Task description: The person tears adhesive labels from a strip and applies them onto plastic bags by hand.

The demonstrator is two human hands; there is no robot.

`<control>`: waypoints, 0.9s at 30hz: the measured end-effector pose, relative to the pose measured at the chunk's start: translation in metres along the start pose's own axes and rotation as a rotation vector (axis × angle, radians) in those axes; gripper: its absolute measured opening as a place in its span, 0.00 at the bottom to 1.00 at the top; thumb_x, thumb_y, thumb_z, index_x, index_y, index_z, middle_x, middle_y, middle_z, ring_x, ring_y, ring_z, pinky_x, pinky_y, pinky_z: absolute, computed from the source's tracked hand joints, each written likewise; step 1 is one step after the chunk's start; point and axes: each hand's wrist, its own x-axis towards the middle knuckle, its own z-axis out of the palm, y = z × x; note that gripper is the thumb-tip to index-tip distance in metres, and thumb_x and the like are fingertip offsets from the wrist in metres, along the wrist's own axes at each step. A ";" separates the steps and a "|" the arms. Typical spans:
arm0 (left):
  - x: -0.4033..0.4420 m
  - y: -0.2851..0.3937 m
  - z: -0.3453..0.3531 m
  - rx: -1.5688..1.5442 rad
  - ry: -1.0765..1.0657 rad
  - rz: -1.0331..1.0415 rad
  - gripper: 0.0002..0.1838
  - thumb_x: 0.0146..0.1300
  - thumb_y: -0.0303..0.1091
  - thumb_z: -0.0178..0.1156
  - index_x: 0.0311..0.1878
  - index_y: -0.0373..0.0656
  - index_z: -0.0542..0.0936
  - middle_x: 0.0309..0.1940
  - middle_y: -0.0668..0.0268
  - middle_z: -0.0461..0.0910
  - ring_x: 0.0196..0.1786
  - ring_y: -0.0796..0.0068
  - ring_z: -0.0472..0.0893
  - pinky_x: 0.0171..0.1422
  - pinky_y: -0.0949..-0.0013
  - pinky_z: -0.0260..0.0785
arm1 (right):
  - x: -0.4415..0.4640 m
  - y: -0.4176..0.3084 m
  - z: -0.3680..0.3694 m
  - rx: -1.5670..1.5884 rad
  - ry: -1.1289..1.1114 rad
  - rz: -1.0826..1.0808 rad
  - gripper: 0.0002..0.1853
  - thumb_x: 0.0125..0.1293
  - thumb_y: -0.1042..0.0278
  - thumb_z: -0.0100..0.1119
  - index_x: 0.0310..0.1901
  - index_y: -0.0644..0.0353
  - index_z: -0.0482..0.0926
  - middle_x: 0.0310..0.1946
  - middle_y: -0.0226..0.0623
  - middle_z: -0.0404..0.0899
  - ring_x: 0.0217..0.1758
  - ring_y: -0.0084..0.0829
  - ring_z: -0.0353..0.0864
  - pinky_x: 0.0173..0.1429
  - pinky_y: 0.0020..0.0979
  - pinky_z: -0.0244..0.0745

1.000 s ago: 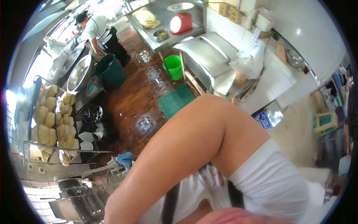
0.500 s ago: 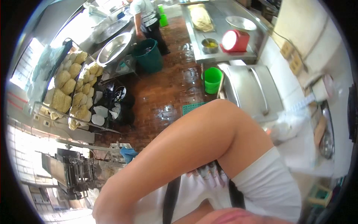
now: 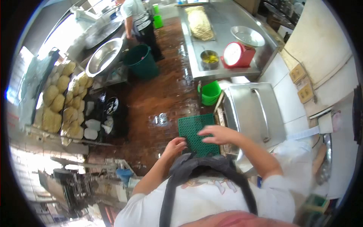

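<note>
In front of my chest, my left hand (image 3: pixel 176 146) is raised with fingers loosely bent and slightly apart, and I see nothing in it. My right hand (image 3: pixel 216 135) has its fingers spread and holds nothing. Both hands hover above a green perforated floor mat (image 3: pixel 194 126), apart from each other. Black straps (image 3: pixel 170 196) run over my white shirt. Close to my right hand stands a metal chest with a handle on its lid (image 3: pixel 251 109). Beyond it is a bright green bucket (image 3: pixel 210 94).
A steel table (image 3: pixel 227 19) carries a red scale (image 3: pixel 237 56), a pot with yellow contents (image 3: pixel 209 58) and a slab of dough (image 3: pixel 199 23). At left, a rack holds several dough-like lumps (image 3: pixel 53 98). A person (image 3: pixel 138 22) stands beside a dark green bin (image 3: pixel 141 62). The brick floor (image 3: pixel 159 83) has wet patches.
My arm, earlier folded across my chest with the hands out of sight, has swung down and apart. Both hands now show in front of me. The view has shifted slightly.
</note>
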 end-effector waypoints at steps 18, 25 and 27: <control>0.194 0.226 -0.080 0.292 -0.290 0.497 0.18 0.70 0.33 0.62 0.59 0.34 0.79 0.46 0.63 0.86 0.45 0.76 0.82 0.52 0.69 0.75 | 0.001 -0.030 -0.054 -0.098 0.653 0.793 0.21 0.72 0.57 0.62 0.62 0.57 0.79 0.53 0.45 0.84 0.56 0.44 0.82 0.61 0.39 0.76; 0.205 0.186 -0.076 0.167 -0.447 0.263 0.18 0.71 0.31 0.62 0.60 0.34 0.78 0.47 0.62 0.84 0.47 0.75 0.82 0.54 0.70 0.76 | 0.027 -0.014 -0.052 -0.030 0.521 0.868 0.21 0.72 0.55 0.61 0.61 0.55 0.79 0.53 0.44 0.84 0.55 0.46 0.82 0.59 0.41 0.77; 0.207 0.174 -0.085 0.192 -0.442 0.198 0.18 0.71 0.31 0.62 0.60 0.34 0.78 0.46 0.63 0.84 0.46 0.76 0.82 0.53 0.71 0.76 | 0.028 -0.004 -0.057 -0.033 0.550 0.846 0.21 0.72 0.54 0.61 0.61 0.55 0.79 0.53 0.44 0.84 0.54 0.46 0.82 0.59 0.42 0.77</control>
